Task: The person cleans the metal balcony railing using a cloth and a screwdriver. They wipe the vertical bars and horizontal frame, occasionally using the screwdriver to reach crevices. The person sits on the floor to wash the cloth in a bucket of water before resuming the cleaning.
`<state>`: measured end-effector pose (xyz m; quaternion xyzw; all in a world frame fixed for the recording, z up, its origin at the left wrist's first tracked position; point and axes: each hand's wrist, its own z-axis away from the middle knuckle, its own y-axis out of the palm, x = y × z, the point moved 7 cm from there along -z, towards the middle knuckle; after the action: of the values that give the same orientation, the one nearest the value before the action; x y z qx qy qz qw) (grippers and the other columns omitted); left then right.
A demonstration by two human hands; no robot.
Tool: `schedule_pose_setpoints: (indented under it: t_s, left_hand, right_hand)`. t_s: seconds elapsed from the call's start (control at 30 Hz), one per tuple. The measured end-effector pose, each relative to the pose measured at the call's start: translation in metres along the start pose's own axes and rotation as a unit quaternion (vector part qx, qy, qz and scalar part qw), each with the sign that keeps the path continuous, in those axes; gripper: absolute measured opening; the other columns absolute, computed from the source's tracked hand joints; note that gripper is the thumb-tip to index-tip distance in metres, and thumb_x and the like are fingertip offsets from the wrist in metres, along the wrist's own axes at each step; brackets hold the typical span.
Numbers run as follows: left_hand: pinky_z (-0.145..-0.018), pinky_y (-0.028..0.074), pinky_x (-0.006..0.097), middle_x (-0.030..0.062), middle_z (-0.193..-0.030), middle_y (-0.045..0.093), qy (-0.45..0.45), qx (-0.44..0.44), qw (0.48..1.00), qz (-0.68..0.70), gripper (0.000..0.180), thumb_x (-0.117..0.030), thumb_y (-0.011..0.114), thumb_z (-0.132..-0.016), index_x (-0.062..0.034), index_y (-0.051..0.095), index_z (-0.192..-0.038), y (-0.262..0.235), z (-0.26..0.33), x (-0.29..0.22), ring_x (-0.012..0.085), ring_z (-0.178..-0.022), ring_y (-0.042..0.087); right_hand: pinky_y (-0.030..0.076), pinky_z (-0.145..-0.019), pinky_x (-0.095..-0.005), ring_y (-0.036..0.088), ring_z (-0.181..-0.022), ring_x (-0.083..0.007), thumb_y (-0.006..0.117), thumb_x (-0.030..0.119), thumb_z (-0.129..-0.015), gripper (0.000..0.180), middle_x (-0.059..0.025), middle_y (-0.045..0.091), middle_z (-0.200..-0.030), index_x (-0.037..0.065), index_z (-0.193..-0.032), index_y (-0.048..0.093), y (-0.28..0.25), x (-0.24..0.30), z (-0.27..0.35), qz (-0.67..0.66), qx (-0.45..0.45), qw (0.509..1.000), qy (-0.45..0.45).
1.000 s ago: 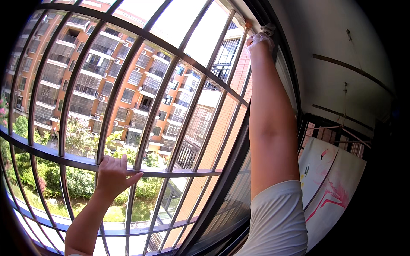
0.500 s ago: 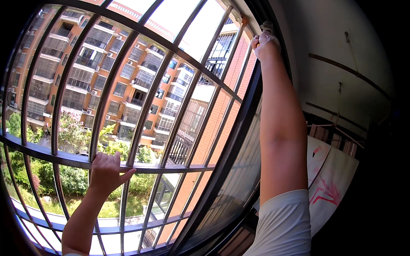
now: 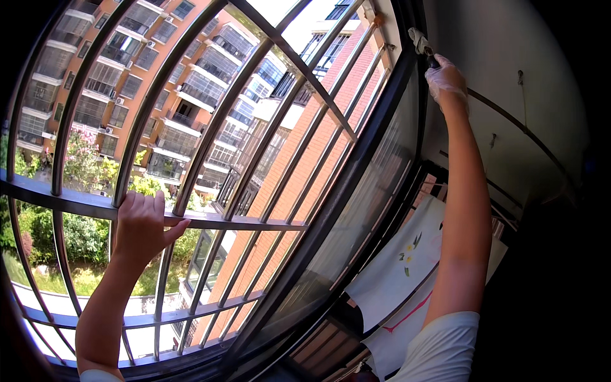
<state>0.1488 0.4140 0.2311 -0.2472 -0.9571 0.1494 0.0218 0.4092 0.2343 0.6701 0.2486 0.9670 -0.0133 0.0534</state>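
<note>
The left hand (image 3: pixel 139 223) hooks its bare fingers over the smooth metal rail (image 3: pixel 210 221) of the barred window guard, thumb spread right. The right hand (image 3: pixel 447 79), in a thin translucent glove, closes around a dark-handled tool (image 3: pixel 422 43); its pale, crumpled-looking head is beside the dark window frame (image 3: pixel 366 156), contact indeterminable.

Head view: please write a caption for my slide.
Left hand grips the window grille; right hand holds a dark-handled tool up high.

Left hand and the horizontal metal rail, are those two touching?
Touching. The head view shows the left hand with its fingers hooked over the horizontal metal rail, no gap visible between them.
</note>
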Motion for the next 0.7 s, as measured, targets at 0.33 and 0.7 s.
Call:
schedule_pose_setpoints:
  t_s: [0.33, 0.7]
  left_hand:
    - [-0.085, 0.038, 0.036, 0.0126, -0.071, 0.056, -0.008, 0.011, 1.000, -0.010, 0.057, -0.046, 0.066, -0.070, 0.0048, 0.057, -0.094, -0.001, 0.000, 0.000, 0.0244, -0.071, 0.052]
    - [-0.087, 0.037, 0.036, 0.0109, -0.067, 0.055, -0.003, -0.020, 0.999, -0.030, 0.055, -0.046, 0.063, -0.072, 0.0054, 0.058, -0.092, -0.001, -0.001, 0.003, 0.0237, -0.068, 0.053]
  right_hand:
    - [0.049, -0.084, -0.0363, 0.057, -0.104, -0.0260, 0.052, 0.019, -0.085, 0.024, -0.0083, 0.060, -0.111, 0.012, -0.105, 0.062, 0.000, 0.068, -0.028, 0.344, 0.029, 0.936, -0.071]
    - [0.048, -0.085, -0.0397, 0.055, -0.104, -0.0317, 0.051, 0.015, -0.084, 0.025, -0.0134, 0.057, -0.113, 0.006, -0.106, 0.060, 0.006, 0.064, -0.049, 0.334, 0.052, 0.936, -0.098]
